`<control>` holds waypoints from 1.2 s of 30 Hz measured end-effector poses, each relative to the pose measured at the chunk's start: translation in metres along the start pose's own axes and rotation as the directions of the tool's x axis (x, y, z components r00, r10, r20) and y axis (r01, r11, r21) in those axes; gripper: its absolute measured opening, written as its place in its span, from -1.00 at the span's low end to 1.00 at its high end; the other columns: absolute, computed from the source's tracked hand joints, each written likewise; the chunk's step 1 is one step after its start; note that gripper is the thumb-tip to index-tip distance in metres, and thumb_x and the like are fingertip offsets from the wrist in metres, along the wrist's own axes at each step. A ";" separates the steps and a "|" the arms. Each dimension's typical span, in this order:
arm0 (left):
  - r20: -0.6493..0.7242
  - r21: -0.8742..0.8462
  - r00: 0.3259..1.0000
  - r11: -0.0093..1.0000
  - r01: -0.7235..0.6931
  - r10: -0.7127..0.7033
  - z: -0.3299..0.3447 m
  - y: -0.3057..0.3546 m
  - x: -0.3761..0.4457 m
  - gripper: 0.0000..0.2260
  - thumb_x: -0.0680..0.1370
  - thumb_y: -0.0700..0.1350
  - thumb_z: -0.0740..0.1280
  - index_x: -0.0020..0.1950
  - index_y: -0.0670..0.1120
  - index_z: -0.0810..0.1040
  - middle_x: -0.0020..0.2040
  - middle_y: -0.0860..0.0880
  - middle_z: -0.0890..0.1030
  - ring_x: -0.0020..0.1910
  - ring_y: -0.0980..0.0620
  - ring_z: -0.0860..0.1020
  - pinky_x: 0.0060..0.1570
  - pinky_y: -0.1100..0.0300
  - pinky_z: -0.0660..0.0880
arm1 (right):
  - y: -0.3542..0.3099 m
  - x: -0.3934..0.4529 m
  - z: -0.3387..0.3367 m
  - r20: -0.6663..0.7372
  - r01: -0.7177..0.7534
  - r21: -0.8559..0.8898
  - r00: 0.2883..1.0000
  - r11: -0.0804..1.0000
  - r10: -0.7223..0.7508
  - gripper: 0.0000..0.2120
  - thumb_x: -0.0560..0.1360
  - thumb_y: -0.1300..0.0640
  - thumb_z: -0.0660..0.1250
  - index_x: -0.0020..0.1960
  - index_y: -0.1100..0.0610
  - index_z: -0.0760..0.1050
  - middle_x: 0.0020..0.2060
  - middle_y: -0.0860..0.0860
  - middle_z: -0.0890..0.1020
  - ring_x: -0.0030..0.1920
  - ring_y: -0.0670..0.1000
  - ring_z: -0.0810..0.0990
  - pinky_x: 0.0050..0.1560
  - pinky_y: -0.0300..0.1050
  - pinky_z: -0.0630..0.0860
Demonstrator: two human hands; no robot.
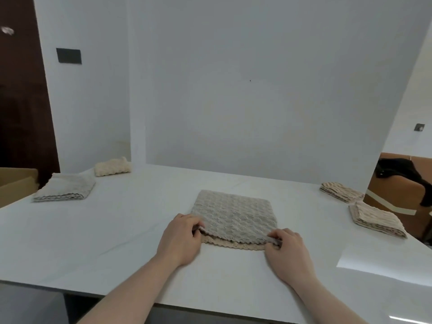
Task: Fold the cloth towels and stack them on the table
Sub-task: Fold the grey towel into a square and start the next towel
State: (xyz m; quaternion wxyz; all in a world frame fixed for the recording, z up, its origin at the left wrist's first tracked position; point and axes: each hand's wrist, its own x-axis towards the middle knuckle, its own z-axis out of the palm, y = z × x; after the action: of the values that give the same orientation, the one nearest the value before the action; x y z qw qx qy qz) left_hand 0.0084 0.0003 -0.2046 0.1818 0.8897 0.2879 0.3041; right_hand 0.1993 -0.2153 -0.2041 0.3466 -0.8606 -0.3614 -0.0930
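A grey waffle-textured towel (233, 215) lies folded in the middle of the white table (93, 230). A beige towel (230, 245) shows under its near edge. My left hand (180, 237) pinches the grey towel's near left corner. My right hand (288, 251) pinches its near right corner. Both corners are lifted slightly off the beige layer.
A folded grey towel (66, 188) and a cream towel (112, 166) lie at the far left. Two folded beige striped towels (340, 191) (377, 219) sit at the right edge. A white wall rises behind the table. An orange seat with a black garment (402, 174) stands to the right.
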 end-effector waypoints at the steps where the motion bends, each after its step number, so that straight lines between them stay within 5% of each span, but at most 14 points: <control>1: -0.005 -0.003 1.000 1.000 0.004 -0.004 0.000 -0.001 0.000 -0.79 0.55 -0.11 0.25 0.05 0.14 0.62 -0.03 0.32 0.55 0.10 0.21 0.41 0.07 0.31 0.39 | 0.000 0.001 0.000 -0.008 -0.001 0.005 1.000 1.000 0.001 -0.79 0.47 0.14 0.30 0.03 -0.06 0.63 -0.08 -0.19 0.57 0.06 -0.05 0.43 0.04 -0.16 0.36; 9: 0.019 -0.099 1.000 0.995 0.009 -0.007 0.005 -0.005 0.006 -0.84 0.62 -0.08 0.29 -0.07 0.14 0.61 -0.12 0.27 0.57 0.03 0.18 0.45 -0.04 0.35 0.36 | 0.005 0.004 0.004 -0.092 0.099 -0.011 0.991 0.995 -0.099 -0.87 0.60 0.12 0.31 -0.06 -0.08 0.55 -0.20 -0.19 0.50 0.01 0.03 0.49 -0.04 -0.11 0.38; 13: -0.043 -0.118 0.998 0.992 0.045 -0.051 0.003 -0.010 0.012 -0.78 0.56 -0.17 0.33 -0.18 0.16 0.57 -0.17 0.24 0.61 -0.05 0.15 0.55 -0.05 0.23 0.48 | 0.005 0.006 0.003 -0.124 0.157 0.098 0.982 0.983 -0.145 -0.76 0.53 0.24 0.40 -0.09 -0.12 0.60 -0.17 -0.26 0.58 -0.04 -0.12 0.53 -0.04 -0.33 0.38; 16: -0.113 -0.164 0.992 0.986 0.040 -0.059 -0.010 0.003 0.025 -0.74 0.55 -0.23 0.33 -0.04 0.15 0.64 -0.05 0.23 0.63 0.01 0.16 0.58 0.09 0.24 0.50 | 0.001 0.011 -0.007 -0.153 0.128 0.194 0.983 0.973 -0.099 -0.62 0.48 0.36 0.39 -0.11 -0.17 0.60 -0.15 -0.23 0.63 -0.06 -0.16 0.59 -0.04 -0.36 0.41; 23: -0.338 -0.251 0.941 0.966 -0.061 -0.028 -0.097 0.080 0.084 -0.79 0.57 -0.24 0.33 0.02 0.00 0.72 0.00 0.06 0.71 0.05 0.03 0.62 0.15 0.16 0.53 | -0.064 0.060 -0.084 -0.267 0.098 0.355 0.964 0.930 0.000 -0.76 0.60 0.26 0.27 -0.01 -0.02 0.65 -0.07 -0.14 0.68 -0.01 -0.13 0.60 -0.05 -0.30 0.41; 28: -0.479 -0.291 0.876 0.933 -0.214 0.051 -0.172 0.130 0.088 -0.84 0.59 -0.19 0.35 0.02 0.03 0.69 -0.04 0.10 0.69 0.01 0.07 0.62 0.13 0.07 0.57 | -0.123 0.063 -0.158 -0.376 0.217 0.425 0.925 0.879 -0.046 -0.74 0.60 0.27 0.25 -0.01 -0.01 0.65 -0.17 -0.23 0.66 -0.17 -0.42 0.55 -0.23 -0.56 0.40; 36: -0.520 -0.176 0.833 0.932 -0.318 0.187 -0.240 0.145 0.041 -0.93 0.61 -0.10 0.39 0.01 0.01 0.68 -0.08 0.11 0.68 -0.05 0.09 0.61 0.04 0.10 0.57 | -0.145 0.025 -0.205 -0.466 0.293 0.468 0.884 0.834 -0.049 -0.85 0.59 0.17 0.34 0.03 -0.02 0.65 -0.14 -0.13 0.69 -0.11 -0.17 0.62 -0.14 -0.32 0.46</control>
State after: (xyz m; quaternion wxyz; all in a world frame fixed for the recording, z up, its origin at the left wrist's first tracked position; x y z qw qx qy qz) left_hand -0.0616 -0.0504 0.0652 0.1726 0.7811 0.1622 0.5777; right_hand 0.1359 -0.2647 0.0348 0.6302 -0.6526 -0.3635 -0.2117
